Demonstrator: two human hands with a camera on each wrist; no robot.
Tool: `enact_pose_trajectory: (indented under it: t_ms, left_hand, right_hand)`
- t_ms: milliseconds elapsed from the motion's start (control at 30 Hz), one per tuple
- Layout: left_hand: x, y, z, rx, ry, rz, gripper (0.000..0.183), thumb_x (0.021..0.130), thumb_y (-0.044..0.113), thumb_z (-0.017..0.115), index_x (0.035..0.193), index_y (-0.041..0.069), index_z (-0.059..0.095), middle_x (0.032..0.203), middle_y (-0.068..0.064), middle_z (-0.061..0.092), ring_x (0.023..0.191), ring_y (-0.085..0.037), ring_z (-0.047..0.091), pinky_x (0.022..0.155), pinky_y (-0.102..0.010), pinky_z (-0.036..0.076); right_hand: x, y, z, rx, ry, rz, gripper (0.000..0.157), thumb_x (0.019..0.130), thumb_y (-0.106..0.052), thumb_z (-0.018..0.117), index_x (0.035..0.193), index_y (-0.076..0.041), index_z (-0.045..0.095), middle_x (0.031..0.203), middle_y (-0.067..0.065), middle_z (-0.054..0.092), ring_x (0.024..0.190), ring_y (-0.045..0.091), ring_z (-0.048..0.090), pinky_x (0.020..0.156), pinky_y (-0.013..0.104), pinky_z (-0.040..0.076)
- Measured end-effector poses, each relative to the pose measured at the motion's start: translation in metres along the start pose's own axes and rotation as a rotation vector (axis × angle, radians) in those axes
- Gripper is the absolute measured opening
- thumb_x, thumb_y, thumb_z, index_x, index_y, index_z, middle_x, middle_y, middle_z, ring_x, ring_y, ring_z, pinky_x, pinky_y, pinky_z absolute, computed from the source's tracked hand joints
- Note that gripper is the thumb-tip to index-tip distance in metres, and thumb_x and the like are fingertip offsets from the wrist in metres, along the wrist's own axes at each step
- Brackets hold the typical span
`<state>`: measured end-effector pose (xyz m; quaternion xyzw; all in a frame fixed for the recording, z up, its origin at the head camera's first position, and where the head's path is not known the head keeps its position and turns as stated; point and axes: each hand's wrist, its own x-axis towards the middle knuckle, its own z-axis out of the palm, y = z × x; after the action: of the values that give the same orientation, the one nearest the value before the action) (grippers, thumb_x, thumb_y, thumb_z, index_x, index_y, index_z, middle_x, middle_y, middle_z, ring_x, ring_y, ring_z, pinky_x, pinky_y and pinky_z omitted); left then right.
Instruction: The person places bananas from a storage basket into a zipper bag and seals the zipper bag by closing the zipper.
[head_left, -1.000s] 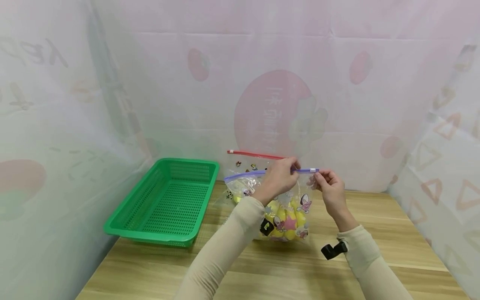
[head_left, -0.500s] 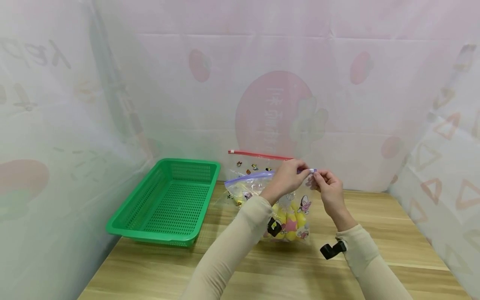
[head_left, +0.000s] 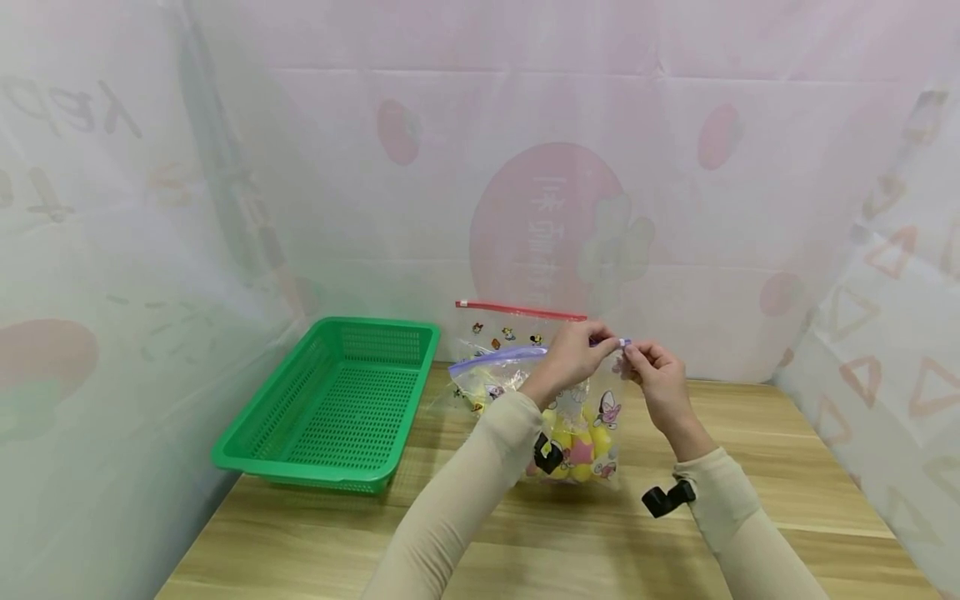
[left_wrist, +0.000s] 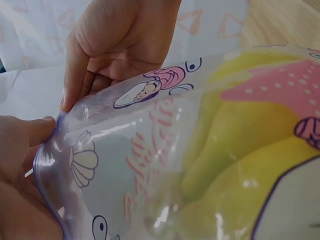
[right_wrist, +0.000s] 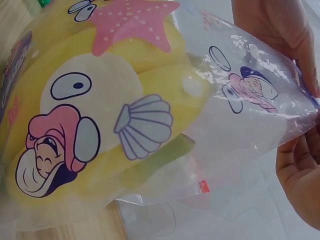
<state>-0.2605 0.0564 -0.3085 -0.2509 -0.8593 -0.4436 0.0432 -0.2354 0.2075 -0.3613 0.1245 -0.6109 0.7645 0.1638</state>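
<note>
A clear zip bag point(head_left: 609, 392) printed with shells and a pink starfish stands on the table, a purple zip strip point(head_left: 498, 357) along its top. Yellow bananas point(left_wrist: 240, 145) fill its lower part, seen through the plastic. My left hand point(head_left: 573, 354) pinches the zip strip towards its right end, thumb against the small white slider. The corner just beyond is pinched between thumb and fingers of my right hand point(head_left: 663, 387). Both hands meet closely at that corner in the left wrist view. The slider is mostly covered by fingers.
Behind stands a second clear bag point(head_left: 483, 329) with a red zip strip point(head_left: 521, 311). A green perforated basket point(head_left: 408, 408) sits to the left on the wooden table point(head_left: 300, 542). Printed cloth point(head_left: 337, 192) hangs at the back and both sides.
My left hand has slid rightward along the purple zip strip, nearer the right hand, then stayed almost still over the last half second. My right hand has kept its grip on the corner.
</note>
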Motion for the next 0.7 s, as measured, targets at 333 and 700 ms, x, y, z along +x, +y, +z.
enact_pose_trajectory:
  t_ms: [333,700]
  left_hand:
    - [-0.0015,-0.0012,-0.0016,-0.013,-0.027,-0.044,0.013,0.094,0.025,0.060,0.090,0.016,0.068,0.082,0.009,0.061,0.072,-0.008,0.055,0.059,-0.022,0.047]
    - [-0.0053,-0.0008,-0.0063,0.050,-0.044,-0.024,0.017,0.095,0.027,0.058,0.093,0.013,0.068,0.083,0.006,0.063,0.068,-0.007,0.055,0.056,-0.022,0.046]
  right_hand:
    - [-0.0026,-0.0010,0.0024,-0.030,-0.037,0.002,0.014,0.096,-0.008,0.055,0.086,0.003,0.056,0.073,0.000,0.058,0.065,0.008,0.054,0.062,0.018,0.049]
    - [-0.0030,-0.0038,0.0044,-0.052,-0.012,-0.002,0.013,0.096,-0.005,0.053,0.087,0.003,0.054,0.074,0.000,0.055,0.064,0.008,0.051,0.061,0.018,0.046]
